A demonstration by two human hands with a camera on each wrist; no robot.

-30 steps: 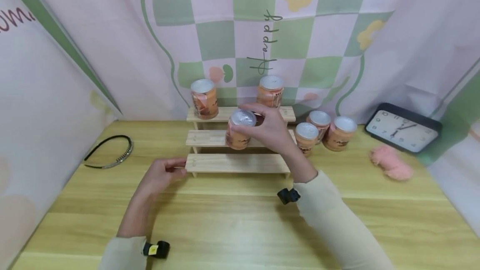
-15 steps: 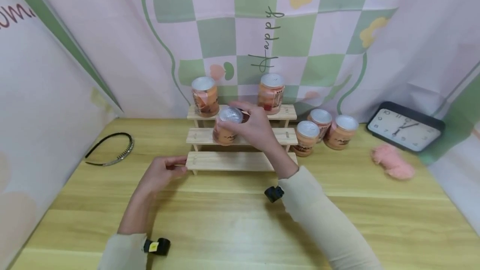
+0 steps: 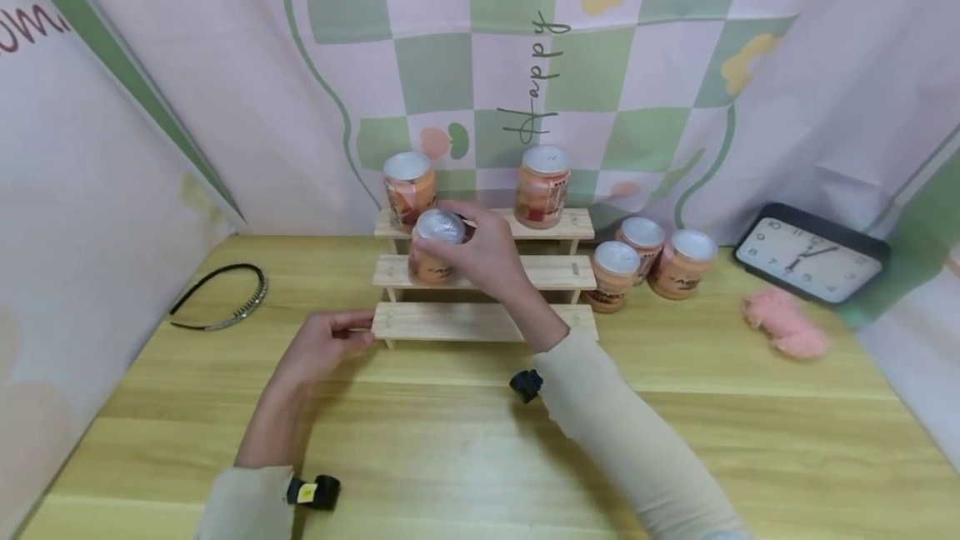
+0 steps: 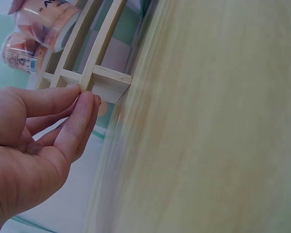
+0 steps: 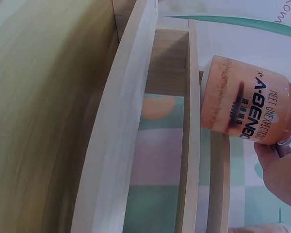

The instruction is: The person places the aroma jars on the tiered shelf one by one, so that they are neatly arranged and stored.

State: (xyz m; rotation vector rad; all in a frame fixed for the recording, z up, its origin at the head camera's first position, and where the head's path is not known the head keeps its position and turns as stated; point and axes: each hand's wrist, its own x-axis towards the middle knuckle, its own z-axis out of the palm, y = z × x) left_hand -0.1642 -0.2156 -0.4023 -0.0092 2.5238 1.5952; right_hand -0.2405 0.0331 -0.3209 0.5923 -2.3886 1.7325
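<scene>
A three-step wooden display rack (image 3: 480,322) stands on the table. My left hand (image 3: 318,348) pinches the left end of its lowest board; in the left wrist view the thumb and fingertips (image 4: 85,99) meet at the board's edge. My right hand (image 3: 491,257) grips an orange can (image 3: 431,267) with a silver lid near its top. That can is at the left part of the middle step, its base (image 5: 209,94) close to the board and slightly tilted in the right wrist view; whether it touches I cannot tell. Two like cans, left (image 3: 409,190) and right (image 3: 543,188), stand on the top step.
Three more cans (image 3: 682,265) stand on the table right of the rack. Farther right are a black-framed clock (image 3: 810,255) and a pink fluffy thing (image 3: 784,323). A black headband (image 3: 225,298) lies at the left. A patterned curtain (image 3: 510,65) hangs behind the rack.
My right hand has carried the can leftward along the middle step, from near its centre to its left part, and slightly lower. My left hand has kept its place on the rack.
</scene>
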